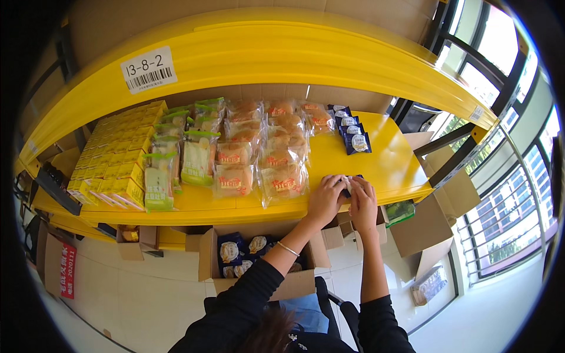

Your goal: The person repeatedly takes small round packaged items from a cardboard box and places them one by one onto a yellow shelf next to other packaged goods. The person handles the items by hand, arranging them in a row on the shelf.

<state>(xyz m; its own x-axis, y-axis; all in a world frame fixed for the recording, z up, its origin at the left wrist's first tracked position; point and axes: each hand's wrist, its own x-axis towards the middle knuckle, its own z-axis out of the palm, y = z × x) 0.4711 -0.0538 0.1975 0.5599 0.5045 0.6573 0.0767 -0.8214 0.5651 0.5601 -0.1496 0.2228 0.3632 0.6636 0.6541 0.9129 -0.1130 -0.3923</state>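
Both of my hands meet at the front of the yellow shelf. My left hand and my right hand pinch a small dark blue packet between them; fingers cover most of it. Behind them a row of dark blue packets with round white labels runs back along the shelf. To the left are rows of clear-wrapped buns with red print. Below my left forearm, an open cardboard box holds several larger blue packets.
Green-and-clear bread packs and stacked yellow cartons fill the shelf's left side. A yellow beam crosses overhead. Other open cartons stand right of the shelf. A chair armrest is near my right arm.
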